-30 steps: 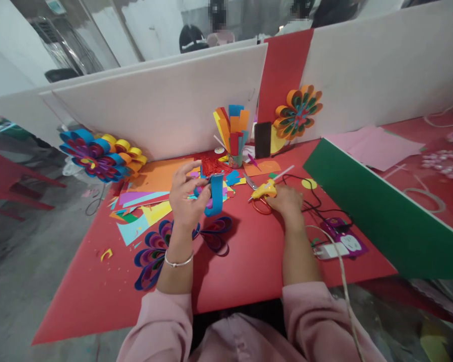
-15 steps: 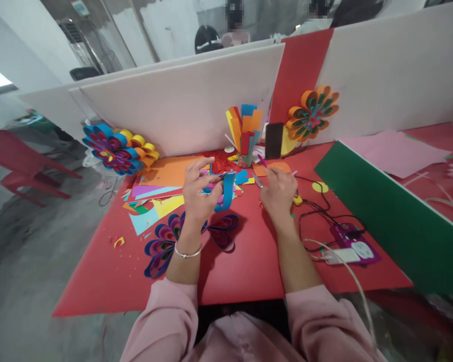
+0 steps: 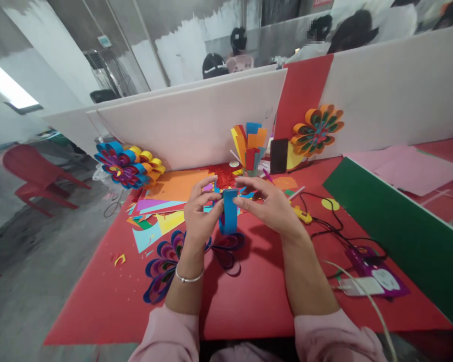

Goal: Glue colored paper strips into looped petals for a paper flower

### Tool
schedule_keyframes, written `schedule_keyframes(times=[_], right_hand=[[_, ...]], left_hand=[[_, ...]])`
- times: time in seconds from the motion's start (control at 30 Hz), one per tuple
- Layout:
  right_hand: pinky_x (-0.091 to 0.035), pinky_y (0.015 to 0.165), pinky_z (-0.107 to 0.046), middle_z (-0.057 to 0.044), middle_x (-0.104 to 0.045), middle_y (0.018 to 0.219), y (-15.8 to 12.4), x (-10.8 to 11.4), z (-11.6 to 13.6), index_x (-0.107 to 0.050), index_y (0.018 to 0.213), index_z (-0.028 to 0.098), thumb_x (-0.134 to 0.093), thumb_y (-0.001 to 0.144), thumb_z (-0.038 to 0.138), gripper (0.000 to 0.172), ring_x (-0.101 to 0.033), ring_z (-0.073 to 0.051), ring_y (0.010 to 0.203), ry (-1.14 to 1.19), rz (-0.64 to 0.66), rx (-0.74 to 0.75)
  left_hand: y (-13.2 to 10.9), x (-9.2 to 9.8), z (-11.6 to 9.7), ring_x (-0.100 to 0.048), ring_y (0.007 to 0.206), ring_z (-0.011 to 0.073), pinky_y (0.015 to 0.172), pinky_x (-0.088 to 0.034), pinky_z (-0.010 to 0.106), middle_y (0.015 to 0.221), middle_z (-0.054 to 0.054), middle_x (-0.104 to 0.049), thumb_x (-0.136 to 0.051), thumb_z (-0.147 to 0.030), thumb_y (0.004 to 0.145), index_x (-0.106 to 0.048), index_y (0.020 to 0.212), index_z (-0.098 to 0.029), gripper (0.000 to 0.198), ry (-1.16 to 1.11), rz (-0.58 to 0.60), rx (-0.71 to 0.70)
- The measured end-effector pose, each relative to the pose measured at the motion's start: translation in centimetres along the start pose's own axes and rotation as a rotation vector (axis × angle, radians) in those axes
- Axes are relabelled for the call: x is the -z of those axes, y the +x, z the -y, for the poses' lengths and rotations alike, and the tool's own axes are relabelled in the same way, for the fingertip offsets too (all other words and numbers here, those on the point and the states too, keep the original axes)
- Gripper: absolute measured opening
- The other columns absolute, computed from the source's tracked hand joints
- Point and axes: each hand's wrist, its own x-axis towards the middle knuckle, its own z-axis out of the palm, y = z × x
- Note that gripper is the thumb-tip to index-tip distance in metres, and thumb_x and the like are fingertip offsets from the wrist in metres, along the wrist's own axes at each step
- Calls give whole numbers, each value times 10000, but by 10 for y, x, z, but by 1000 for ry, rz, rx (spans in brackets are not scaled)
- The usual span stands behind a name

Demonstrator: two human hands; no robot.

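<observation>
Blue paper forms the loop at the middle of the head view, held up above the red table; the left hand pinches it between thumb and fingers; the right hand comes in from the other side, thumb and forefinger a little apart at the loop's right edge, though I cannot tell whether they grip it; a thin bracelet circles the left wrist; beneath that forearm lies a part-round paper flower of dark blue, purple and pink petals, partly hidden; coloured paper scraps spread to the left, a yellow glue gun lies just beside the right wrist, and black cables run near it; farther back, paper strips stand upright in a cup, near a dark flat object; an orange flower stands against the partition on the right, a blue flower on the left; a green board slants along the right side.
</observation>
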Motion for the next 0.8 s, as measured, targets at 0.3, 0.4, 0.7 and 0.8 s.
schedule_keyframes(times=[0.3, 0.4, 0.7, 0.8], right_hand=[[-553, 707, -284, -58, -763, 1097, 6, -10, -6, -739, 1232, 217, -725, 913, 548, 460, -653, -132, 798, 219, 28, -119], [-573, 721, -302, -58, -773, 1078, 2, -5, -1, -755, 1194, 231, -688, 957, 505, 368, -689, -162, 859, 113, -74, -78], [-576, 686, -388, -48, -749, 1012, -44, 2, 50, -741, 1227, 345, -628, 1022, 407, 242, -695, -227, 836, -437, -949, 353], [-553, 667, -359, -33, -757, 900, -36, 12, 44, -782, 1057, 286, -641, 1018, 346, 158, -677, -201, 773, -484, -661, 275]], left_hand=[[-1, -4, 5, -672, 1291, 277, 997, -597, 433, 1377, 105, -696, -825, -358, 883, -779, 841, -224, 148, -169, -60, 92], [-2, -6, 5, -684, 1270, 276, 876, -631, 374, 1374, 105, -696, -818, -377, 888, -775, 836, -224, 168, -199, -71, 138], [-5, -14, -2, -698, 1207, 272, 754, -626, 347, 1358, 87, -697, -812, -441, 887, -769, 838, -242, 209, -171, -53, 129], [-4, -18, -4, -693, 1218, 277, 791, -632, 360, 1342, 94, -703, -813, -478, 881, -774, 810, -232, 259, -237, -37, 172]])
